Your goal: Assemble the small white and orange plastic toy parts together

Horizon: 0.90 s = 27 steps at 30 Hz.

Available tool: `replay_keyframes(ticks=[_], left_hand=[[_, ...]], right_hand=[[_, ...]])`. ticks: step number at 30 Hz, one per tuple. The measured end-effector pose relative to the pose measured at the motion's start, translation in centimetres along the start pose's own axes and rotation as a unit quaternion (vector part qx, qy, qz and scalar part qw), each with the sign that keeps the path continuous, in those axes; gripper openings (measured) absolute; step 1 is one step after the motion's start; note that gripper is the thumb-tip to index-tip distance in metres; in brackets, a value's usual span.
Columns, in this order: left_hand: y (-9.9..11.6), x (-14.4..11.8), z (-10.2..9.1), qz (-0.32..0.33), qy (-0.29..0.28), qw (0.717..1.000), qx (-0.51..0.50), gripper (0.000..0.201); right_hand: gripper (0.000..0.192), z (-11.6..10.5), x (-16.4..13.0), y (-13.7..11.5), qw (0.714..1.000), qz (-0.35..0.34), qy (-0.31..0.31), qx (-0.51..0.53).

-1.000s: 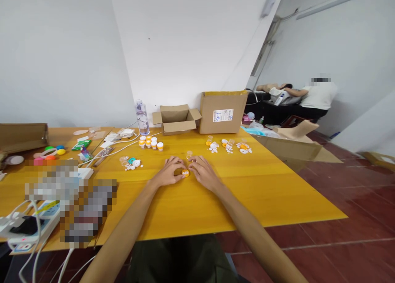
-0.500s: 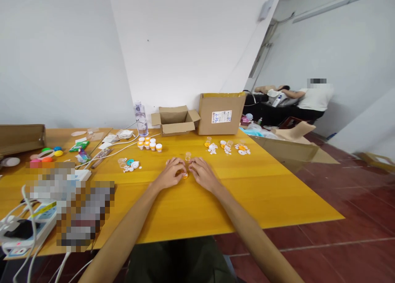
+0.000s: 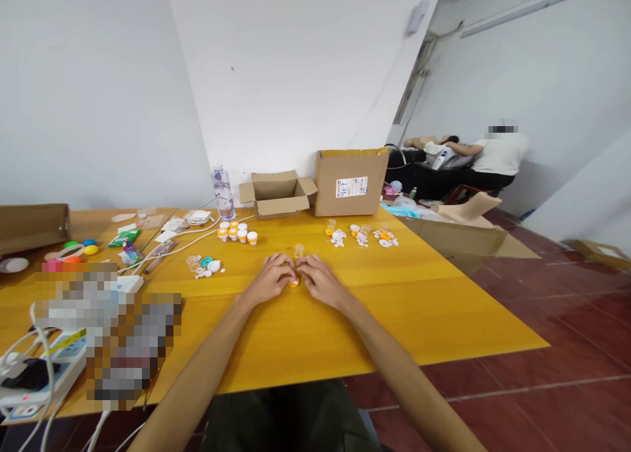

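Observation:
Over the middle of the table, my left hand (image 3: 271, 279) is closed, its thumb and fingers on a small orange cap (image 3: 294, 283) with a white middle. My right hand (image 3: 321, 282) meets it from the other side, fingers curled and pressed together at the cap; anything between them is hidden. Just beyond the fingertips stands a small transparent cup (image 3: 299, 249). Left of my hands lies a group of loose parts with a teal ring (image 3: 206, 262) and a white cap (image 3: 213, 266). Several small jars (image 3: 242, 233) with orange and white lids stand behind it.
Groups of orange and white parts (image 3: 338, 235) lie at the back right. Behind are an open carton (image 3: 280, 205), a closed box (image 3: 351, 184) and a water bottle (image 3: 223, 192). A power strip (image 3: 69, 350) with cables lies left. A person (image 3: 500, 153) sits far right.
My hands stay together around the orange cap, with the fingers shifted slightly. The right fingertips have come a little closer to the left. The whole view has moved slightly.

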<state>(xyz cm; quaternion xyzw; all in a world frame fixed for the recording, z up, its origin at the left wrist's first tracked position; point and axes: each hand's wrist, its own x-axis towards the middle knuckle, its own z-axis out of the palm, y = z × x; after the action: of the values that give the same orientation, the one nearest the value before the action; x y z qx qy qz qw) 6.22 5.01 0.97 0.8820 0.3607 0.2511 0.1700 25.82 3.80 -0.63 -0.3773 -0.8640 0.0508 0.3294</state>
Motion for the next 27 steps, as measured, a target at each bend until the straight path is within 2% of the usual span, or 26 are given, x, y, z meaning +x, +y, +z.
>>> replay_keyframes(ticks=[15,27], left_hand=[[0.02,0.00,-0.19,0.012,-0.003,1.000,0.004,0.023],[-0.13,0.06,-0.18,0.009,0.002,1.000,0.003,0.025]], right_hand=[[0.026,-0.05,0.10,-0.25,1.000,-0.009,-0.004,0.000],[0.030,-0.14,0.09,-0.26,1.000,-0.004,-0.001,0.002]])
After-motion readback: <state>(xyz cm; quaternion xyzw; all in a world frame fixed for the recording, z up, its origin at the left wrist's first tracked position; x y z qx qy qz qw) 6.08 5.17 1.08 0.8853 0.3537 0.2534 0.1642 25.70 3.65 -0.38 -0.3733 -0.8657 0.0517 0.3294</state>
